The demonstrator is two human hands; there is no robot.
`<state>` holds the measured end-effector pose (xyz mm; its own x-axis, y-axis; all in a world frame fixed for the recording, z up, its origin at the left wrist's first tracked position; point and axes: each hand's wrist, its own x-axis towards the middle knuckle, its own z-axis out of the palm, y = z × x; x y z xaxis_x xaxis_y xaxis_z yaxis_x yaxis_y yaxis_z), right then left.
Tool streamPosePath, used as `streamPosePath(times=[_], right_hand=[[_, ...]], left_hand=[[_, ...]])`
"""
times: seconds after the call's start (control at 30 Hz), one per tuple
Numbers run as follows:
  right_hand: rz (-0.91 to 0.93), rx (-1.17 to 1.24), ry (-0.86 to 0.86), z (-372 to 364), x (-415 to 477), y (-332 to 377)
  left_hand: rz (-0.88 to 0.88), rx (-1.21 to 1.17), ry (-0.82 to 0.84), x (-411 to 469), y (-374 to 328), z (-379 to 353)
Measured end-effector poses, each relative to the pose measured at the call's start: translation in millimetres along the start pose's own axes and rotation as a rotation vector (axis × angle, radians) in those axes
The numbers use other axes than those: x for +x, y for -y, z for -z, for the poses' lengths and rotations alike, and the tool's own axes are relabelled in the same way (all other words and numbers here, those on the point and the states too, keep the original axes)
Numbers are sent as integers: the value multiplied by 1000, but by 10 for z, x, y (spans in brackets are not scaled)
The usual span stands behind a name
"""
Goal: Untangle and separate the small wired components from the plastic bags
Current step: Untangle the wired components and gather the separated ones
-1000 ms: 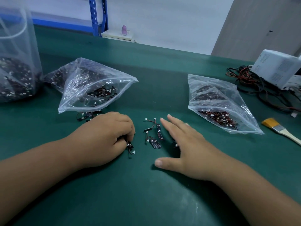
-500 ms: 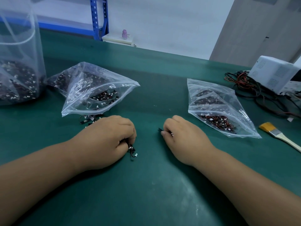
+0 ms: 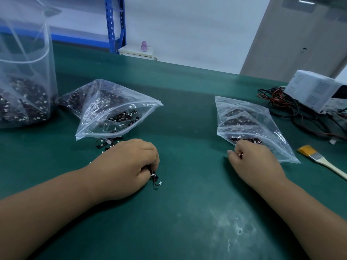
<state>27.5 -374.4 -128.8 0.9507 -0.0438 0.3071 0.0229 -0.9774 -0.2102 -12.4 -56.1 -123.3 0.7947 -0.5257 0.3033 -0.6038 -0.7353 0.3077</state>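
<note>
My left hand (image 3: 129,162) rests on the green mat, fingers curled round a small black wired component (image 3: 155,178) whose white plug sticks out below. Behind it lies an open clear bag (image 3: 120,102) of the same parts, with a few loose components (image 3: 105,144) spilled at its mouth. My right hand (image 3: 253,160) is curled at the mouth of a second clear bag (image 3: 249,121) on the right, with small parts gathered inside the fingers; most of them are hidden.
A large clear bag (image 3: 24,76) of components stands at far left. At right are a yellow-bristled brush (image 3: 319,159), a white box device (image 3: 317,89) and tangled red and black cables (image 3: 281,104). White dust marks the mat (image 3: 187,212) near me.
My right hand closed over the loose components in the middle and carried them right to the mouth of the right bag. My left hand kept its grip and barely moved.
</note>
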Motion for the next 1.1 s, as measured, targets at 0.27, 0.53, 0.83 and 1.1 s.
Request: streamPosePath(times=[0.27,0.53,0.83,1.1], right_hand=[[-192,229,-107,26,210,-183],[-827,1447,-58,119,616,-68],[-431,543,-177,45,806,-73],[-177,11,-77,17,431,171]], left_hand=[[9,-1,12,6,3,-5],[12,5,16,5,8,-5],[20,0,19,2,13,-6],[8,7,7,-3,3,0]])
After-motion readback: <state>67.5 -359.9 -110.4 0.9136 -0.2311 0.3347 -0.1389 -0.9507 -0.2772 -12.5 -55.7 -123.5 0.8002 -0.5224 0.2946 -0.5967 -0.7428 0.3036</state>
